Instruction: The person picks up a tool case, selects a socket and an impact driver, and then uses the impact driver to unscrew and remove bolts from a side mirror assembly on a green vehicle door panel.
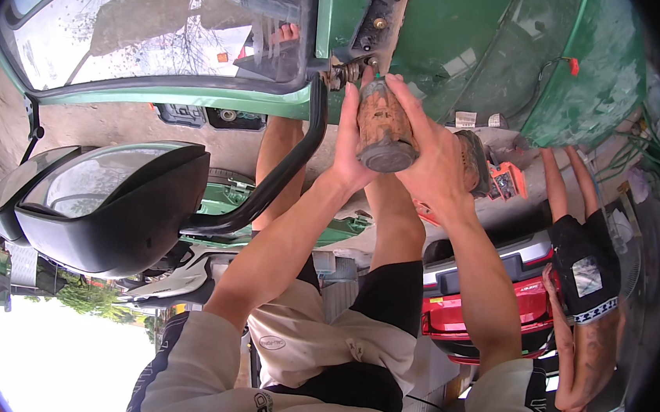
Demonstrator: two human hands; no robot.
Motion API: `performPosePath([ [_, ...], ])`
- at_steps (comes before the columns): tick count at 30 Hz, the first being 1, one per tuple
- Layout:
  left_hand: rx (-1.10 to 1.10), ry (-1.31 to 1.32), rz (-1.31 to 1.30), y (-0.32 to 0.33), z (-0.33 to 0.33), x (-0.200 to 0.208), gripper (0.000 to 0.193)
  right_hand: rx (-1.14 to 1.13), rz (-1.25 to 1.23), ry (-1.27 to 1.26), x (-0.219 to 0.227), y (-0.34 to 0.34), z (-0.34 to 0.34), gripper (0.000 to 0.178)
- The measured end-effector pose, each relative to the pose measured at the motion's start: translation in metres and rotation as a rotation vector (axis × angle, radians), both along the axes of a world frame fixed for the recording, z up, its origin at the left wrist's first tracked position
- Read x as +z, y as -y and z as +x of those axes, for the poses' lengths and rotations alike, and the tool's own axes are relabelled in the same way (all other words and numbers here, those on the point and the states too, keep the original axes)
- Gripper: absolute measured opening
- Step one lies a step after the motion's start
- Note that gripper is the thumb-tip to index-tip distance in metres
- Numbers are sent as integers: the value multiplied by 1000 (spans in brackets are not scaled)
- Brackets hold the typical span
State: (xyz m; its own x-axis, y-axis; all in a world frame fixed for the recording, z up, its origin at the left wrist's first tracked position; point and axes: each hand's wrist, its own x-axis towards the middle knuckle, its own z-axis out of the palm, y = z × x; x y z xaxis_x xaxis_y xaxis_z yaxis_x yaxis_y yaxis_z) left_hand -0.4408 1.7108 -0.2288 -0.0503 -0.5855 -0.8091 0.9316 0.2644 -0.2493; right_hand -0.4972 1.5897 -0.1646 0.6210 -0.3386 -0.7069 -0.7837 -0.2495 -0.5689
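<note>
A green vehicle body [455, 36] fills the top of the view, its windowed door [157, 34] at the upper left and a bolted, rust-stained metal strip [382, 10] running down between door and body. Below the door hangs a large black side mirror [110, 202] on a curved black arm [287, 163]. A red machine [486, 306] sits lower right, with another person in a black top [587, 268] beside it (their arm reaches up toward the green panel), and a second person stands behind the raised arms, mostly hidden.

Both forearms rise from the lower edge to a grimy, rust-coloured cylindrical part [384, 124], held up against the lower end of the bolted strip. The left hand [350, 133] presses along the cylinder's left side, fingers closed against it. The right hand [429, 148] wraps its right side, fingers curled around the body and reaching to its top end.
</note>
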Motion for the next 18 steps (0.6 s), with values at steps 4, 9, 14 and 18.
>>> performPosePath([
  [4, -24, 47, 42, 8, -2, 4, 74, -22, 10, 27, -4, 2, -8, 81],
  [9, -44, 138, 55, 7, -3, 4, 74, 2, 49, 52, -3, 5, -8, 80],
  [14, -74, 254, 73, 11, -4, -2, 77, -55, 59, 103, -7, 8, -13, 82],
  [18, -173, 439, 175, 9, -8, -5, 81, -60, 67, 133, -6, 8, -11, 81],
])
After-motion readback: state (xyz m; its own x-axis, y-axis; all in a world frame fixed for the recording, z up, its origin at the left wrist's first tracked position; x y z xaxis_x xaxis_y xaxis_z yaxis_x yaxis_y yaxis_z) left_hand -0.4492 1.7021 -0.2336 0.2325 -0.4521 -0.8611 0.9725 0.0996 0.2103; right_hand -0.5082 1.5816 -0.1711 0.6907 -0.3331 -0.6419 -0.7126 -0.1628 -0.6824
